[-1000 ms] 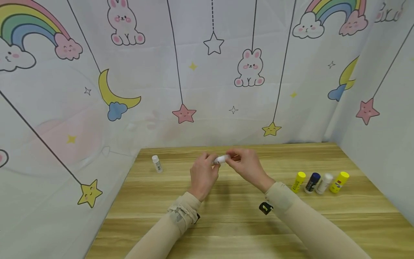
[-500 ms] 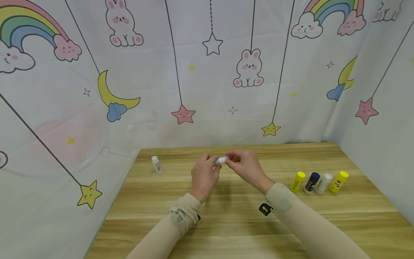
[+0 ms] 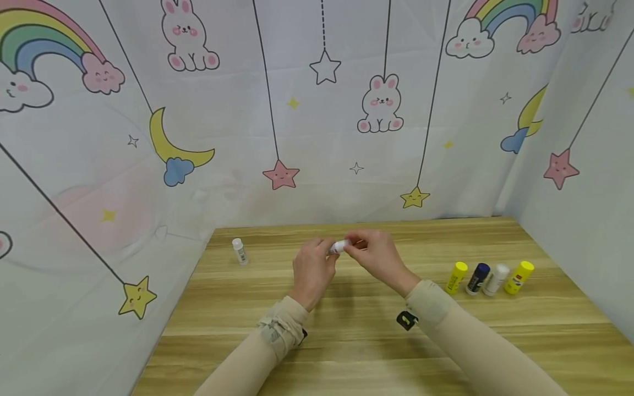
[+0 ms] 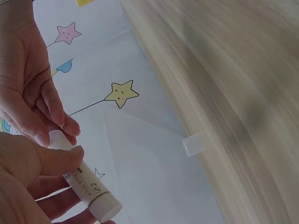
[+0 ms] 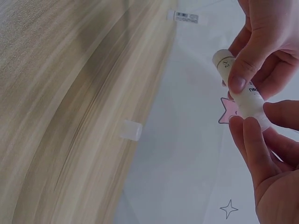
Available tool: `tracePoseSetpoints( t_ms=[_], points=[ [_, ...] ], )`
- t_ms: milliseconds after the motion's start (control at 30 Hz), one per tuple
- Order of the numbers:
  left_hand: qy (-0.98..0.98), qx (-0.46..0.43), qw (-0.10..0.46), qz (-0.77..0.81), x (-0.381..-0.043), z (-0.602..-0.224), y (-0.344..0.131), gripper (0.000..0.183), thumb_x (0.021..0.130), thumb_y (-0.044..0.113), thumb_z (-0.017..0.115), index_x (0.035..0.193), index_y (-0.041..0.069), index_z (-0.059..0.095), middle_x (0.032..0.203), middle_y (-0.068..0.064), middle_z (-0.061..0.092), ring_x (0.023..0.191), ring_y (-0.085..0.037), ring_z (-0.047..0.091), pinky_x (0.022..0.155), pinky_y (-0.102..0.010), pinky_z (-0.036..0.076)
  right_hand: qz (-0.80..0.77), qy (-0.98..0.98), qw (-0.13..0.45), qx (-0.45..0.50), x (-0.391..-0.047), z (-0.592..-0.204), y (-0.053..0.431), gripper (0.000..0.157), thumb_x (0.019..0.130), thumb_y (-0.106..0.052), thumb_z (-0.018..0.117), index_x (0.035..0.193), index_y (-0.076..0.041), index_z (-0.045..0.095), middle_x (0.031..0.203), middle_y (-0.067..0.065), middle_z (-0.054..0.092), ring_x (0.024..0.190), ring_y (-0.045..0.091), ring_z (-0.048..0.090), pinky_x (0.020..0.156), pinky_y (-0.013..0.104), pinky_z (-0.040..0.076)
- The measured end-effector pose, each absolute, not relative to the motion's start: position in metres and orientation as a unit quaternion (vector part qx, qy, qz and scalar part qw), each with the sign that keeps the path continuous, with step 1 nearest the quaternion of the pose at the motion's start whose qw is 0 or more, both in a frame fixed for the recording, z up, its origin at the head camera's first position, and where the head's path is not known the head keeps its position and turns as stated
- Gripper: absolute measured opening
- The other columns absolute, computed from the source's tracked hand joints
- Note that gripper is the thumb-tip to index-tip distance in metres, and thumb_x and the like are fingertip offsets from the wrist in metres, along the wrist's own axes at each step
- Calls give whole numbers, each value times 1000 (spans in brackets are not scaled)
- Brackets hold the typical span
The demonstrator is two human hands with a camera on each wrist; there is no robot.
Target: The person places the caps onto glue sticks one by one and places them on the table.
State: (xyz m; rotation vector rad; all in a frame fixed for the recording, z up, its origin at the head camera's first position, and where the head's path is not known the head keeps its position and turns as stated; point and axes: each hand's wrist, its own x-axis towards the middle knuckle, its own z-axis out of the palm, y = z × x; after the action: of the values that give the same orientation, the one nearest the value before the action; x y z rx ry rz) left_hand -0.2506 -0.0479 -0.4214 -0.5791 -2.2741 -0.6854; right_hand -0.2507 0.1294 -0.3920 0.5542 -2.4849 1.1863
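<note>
A white glue stick [image 4: 86, 184] with printed lettering is held in the air over the far middle of the table, between both hands. My left hand [image 3: 313, 269] grips its body, thumb [image 4: 60, 158] along one side and fingers curled beneath. At the other end of the stick, the fingertips of my right hand [image 3: 378, 256] pinch it; they partly cover that end. In the right wrist view the glue stick [image 5: 226, 60] slants between the two hands. A small whitish cap [image 5: 131, 130] lies on the table near its far edge, hidden behind the hands in the head view.
One white glue stick [image 3: 240, 251] stands at the far left of the wood-grain table [image 3: 346, 341]. On the right, a row holds a yellow stick [image 3: 457, 278], a dark blue one [image 3: 477, 279], a white one [image 3: 496, 280] and another yellow one [image 3: 519, 278]. A printed curtain [image 3: 317, 126] hangs behind.
</note>
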Motion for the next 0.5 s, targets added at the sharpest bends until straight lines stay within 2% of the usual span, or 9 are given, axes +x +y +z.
tracePoseSetpoints(
  t_ms=[167, 500],
  points=[
    [-874, -231, 345, -254, -249, -419, -49, 18, 81, 14, 86, 94, 14, 73, 92, 0, 73, 76, -22, 67, 55, -38, 53, 407, -878, 158, 194, -250, -391, 128, 19, 92, -18, 76, 108, -8, 76, 95, -2, 74, 82, 12, 71, 69, 31, 59],
    [-872, -247, 347, -239, -244, -410, -47, 19, 77, 11, 88, 88, 10, 72, 83, -3, 71, 66, -20, 67, 55, -34, 54, 388, -884, 151, 211, -249, -386, 127, 21, 95, -13, 71, 115, -5, 73, 97, 1, 72, 79, 9, 69, 64, 27, 56]
  ],
)
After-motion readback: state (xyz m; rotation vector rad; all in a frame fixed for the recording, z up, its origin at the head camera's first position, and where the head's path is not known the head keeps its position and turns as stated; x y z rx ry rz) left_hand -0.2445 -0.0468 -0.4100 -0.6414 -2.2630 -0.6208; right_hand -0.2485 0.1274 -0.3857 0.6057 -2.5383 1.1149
